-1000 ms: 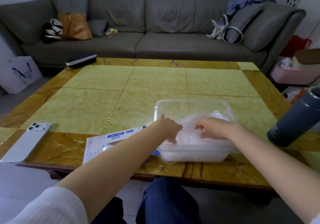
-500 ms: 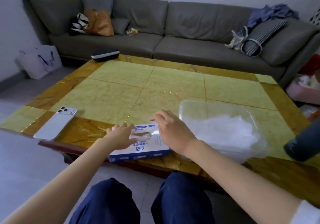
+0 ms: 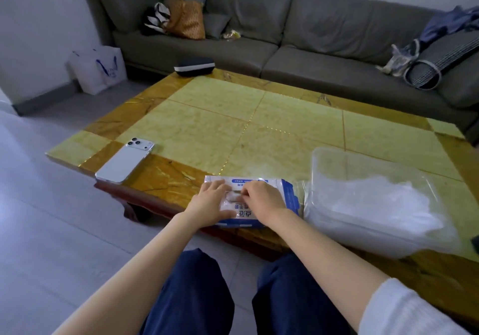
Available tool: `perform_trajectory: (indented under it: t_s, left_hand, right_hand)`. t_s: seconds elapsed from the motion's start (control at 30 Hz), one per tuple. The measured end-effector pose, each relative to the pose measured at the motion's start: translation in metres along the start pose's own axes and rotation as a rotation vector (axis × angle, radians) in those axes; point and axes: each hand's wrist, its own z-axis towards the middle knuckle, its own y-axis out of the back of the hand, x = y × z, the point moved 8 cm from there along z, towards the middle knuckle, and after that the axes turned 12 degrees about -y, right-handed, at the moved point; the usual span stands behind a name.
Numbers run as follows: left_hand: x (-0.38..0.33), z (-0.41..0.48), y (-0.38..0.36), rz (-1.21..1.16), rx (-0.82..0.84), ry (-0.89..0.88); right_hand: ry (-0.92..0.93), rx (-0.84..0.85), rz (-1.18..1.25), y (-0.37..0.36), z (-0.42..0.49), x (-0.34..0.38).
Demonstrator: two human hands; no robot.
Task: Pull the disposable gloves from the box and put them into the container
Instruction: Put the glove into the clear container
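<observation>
Plain pale wall (image 3: 39,23) at left and behind. Long grey sofa (image 3: 285,39) against it, beyond the bench (image 3: 207,132), low, tiled yellow-green with an amber marbled border. On the sofa, a brown bag (image 3: 186,21) toward the left end, blue clothing (image 3: 448,22) and a checked cushion (image 3: 451,54) at the right. Pale grey tiled floor (image 3: 39,205); white paper bag (image 3: 98,71) by the wall. Soft, even light.
</observation>
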Motion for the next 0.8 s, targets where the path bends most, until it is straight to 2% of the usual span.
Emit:
perform_trajectory:
  t_s: [0.27, 0.43, 0.6, 0.67, 0.8]
  left_hand:
    - [-0.002, 0.002, 0.001, -0.014, 0.005, 0.01]
    - [-0.002, 0.001, 0.002, -0.017, 0.007, 0.014]
    - [-0.004, 0.0, 0.003, -0.005, 0.013, 0.008]
    - [-0.004, 0.0, 0.003, -0.011, 0.016, 0.004]
    - [-0.003, 0.001, 0.003, -0.014, 0.014, 0.001]
  right_hand:
    - [-0.093, -0.038, 0.168, 0.014, 0.005, -0.015]
    - [-0.148, -0.11, 0.221, 0.025, 0.006, -0.029]
    - [-0.246, -0.219, 0.394, 0.04, 0.003, -0.052]
    - [-0.191, -0.193, 0.38, 0.044, 0.002, -0.046]
    - [-0.071, -0.039, 0.273, 0.029, -0.002, -0.025]
